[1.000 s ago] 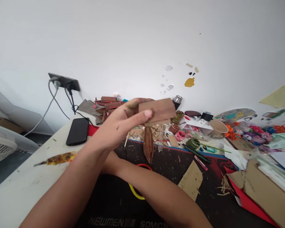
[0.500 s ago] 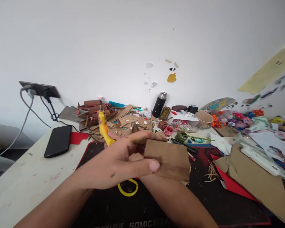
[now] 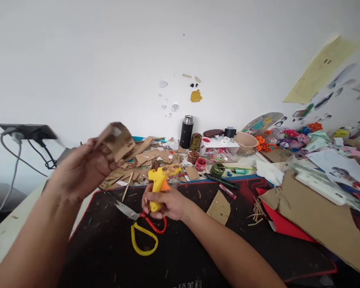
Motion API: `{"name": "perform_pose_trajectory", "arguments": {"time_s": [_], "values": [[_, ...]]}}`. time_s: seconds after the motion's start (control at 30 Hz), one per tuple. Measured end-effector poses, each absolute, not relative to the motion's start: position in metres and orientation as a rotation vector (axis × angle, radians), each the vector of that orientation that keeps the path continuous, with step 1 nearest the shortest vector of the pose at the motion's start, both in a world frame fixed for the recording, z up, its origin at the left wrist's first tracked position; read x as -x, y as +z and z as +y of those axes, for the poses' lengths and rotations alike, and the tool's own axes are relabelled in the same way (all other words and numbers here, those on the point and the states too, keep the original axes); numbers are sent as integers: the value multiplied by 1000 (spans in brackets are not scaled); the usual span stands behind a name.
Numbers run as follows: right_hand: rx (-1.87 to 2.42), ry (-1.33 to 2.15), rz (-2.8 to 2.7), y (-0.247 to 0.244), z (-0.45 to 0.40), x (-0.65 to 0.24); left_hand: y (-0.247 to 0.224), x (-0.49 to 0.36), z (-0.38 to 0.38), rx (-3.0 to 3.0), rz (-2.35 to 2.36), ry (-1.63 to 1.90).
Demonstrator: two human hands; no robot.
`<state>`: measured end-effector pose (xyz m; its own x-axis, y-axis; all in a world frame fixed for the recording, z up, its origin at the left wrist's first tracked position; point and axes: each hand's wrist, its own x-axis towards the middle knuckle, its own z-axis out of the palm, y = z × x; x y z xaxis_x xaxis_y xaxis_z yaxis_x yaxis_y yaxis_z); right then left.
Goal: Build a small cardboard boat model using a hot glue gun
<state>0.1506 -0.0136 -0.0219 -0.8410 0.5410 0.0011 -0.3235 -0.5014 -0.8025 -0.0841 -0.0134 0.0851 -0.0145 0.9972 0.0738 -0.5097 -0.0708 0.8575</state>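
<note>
Cardboard piece point(image 3: 120, 143) raised leftward, glue gun point(image 3: 158, 182) in right hand point(image 3: 170, 202)

black mat point(image 3: 180, 258) | white characters point(image 3: 190, 284) "硕美科" | lower picture edge, partly cut off

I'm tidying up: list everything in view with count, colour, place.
mat: 1, dark, foreground
scissors: 1, red, yellow, on mat
glue gun: 1, yellow, centre
folded cardboard: 1, brown, left
cardboard scraps: many, brown, centre
flask: 1, black, by wall
jars: several, pink, brown, green, centre
bowl: 1, beige, back right
cardboard sheet: 1, brown, right
socket: 1, black, far left
paper strip: 1, yellow, upper right
clutter: uncounted, multicoloured, back right
left hand: 1, holding folded cardboard
right hand: 1, holding glue gun
</note>
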Motion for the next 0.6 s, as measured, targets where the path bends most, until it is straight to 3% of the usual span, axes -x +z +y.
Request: {"name": "perform_pose_trajectory", "arguments": {"time_s": [0.3, 0.47, 0.6], "values": [[168, 2551, -1848, -18, -24, -157, 20, 38, -1, -882, 774, 818], [89, 2392, -2274, -18, -28, -150, 1, 19, -1, -802, 751, 687], [75, 2385, -2303, -24, -34, -148, 1, 10, -7, -777, 737, 675]]}}
